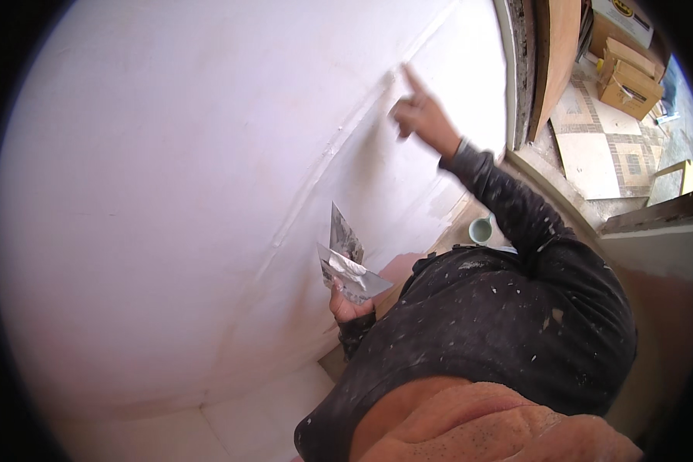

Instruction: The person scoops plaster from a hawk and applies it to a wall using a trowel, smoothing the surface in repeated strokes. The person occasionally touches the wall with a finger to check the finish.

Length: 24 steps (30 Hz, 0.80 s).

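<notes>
My left hand (348,308) is closed around two putty knives, low beside the wall. One putty knife (346,240) points up with a smeared, pointed grey blade. Across it lies the other putty knife (371,288), carrying a lump of white putty (348,269). My right hand (423,114) is raised at the white wall (169,177) with its index finger stretched out and the other fingers partly bent. That fingertip is at a long raised line (308,194) running diagonally across the wall. Nothing shows in the right hand, which is slightly blurred.
A pale green bucket or cup (480,229) stands on the floor near the wall's foot. To the right is a door frame (520,77), and past it a patterned tile floor (589,163) with cardboard boxes (630,88). A ledge (651,214) juts in at the right.
</notes>
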{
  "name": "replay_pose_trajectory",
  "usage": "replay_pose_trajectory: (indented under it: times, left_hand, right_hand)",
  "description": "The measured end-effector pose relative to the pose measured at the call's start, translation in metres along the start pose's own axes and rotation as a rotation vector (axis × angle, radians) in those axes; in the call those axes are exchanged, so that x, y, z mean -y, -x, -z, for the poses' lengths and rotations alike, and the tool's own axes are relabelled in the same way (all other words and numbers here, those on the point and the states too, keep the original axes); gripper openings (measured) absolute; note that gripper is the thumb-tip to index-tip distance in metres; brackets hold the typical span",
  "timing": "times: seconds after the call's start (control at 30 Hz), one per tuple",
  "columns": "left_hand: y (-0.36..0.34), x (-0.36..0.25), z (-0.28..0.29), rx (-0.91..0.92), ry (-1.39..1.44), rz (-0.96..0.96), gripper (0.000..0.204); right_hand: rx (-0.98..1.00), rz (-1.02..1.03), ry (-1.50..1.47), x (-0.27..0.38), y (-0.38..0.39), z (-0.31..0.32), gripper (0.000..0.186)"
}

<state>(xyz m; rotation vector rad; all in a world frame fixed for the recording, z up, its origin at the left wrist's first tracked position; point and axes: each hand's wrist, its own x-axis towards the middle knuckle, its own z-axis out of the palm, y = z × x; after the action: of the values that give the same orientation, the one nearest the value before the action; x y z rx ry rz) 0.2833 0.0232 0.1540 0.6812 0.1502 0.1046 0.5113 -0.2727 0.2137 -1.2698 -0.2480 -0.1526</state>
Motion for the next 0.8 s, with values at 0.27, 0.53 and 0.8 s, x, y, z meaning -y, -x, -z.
replay_pose_trajectory:
  times: [0.27, 0.53, 0.8]
  left_hand:
    - [-0.008, 0.000, 0.008, -0.005, -0.029, 0.035, 0.057]
    - [-0.005, -0.002, -0.001, 0.011, -0.053, 0.051, 0.061]
    - [-0.009, -0.004, 0.008, 0.136, -0.025, 0.053, 0.053]
  right_hand:
    - [-0.041, -0.033, 0.304, 0.013, -0.034, 0.002, 0.092]
    - [-0.089, 0.030, 0.303, 0.024, -0.048, 0.039, 0.082]
    - [0.164, 0.022, 0.384, -0.008, 0.007, -0.070, 0.098]
